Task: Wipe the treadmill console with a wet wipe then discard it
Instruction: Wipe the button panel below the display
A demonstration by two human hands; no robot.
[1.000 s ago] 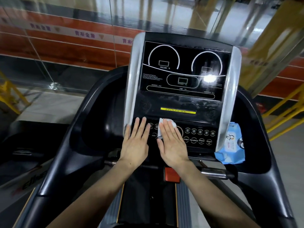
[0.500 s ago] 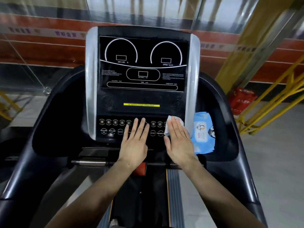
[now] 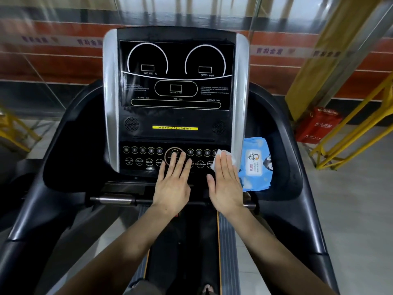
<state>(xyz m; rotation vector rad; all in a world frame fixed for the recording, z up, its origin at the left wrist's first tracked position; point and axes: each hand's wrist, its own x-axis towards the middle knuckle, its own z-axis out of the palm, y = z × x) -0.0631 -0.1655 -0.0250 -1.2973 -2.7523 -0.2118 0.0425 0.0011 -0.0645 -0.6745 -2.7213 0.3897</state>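
The treadmill console (image 3: 175, 116) stands upright ahead, black with silver side strips and a row of round buttons along its lower edge. My right hand (image 3: 226, 184) lies flat on the right end of the button row, pressing a white wet wipe (image 3: 221, 155) against it; the wipe pokes out past my fingertips. My left hand (image 3: 173, 186) rests flat with fingers spread on the middle of the button panel, holding nothing.
A blue pack of wet wipes (image 3: 256, 165) sits in the right side tray of the treadmill (image 3: 282, 145). A steel handlebar (image 3: 116, 199) runs below the console. Yellow railings (image 3: 350, 133) and a red box (image 3: 319, 124) stand at right.
My right hand has slid the wipe from the middle of the button row to its right end. My left hand has shifted right with it.
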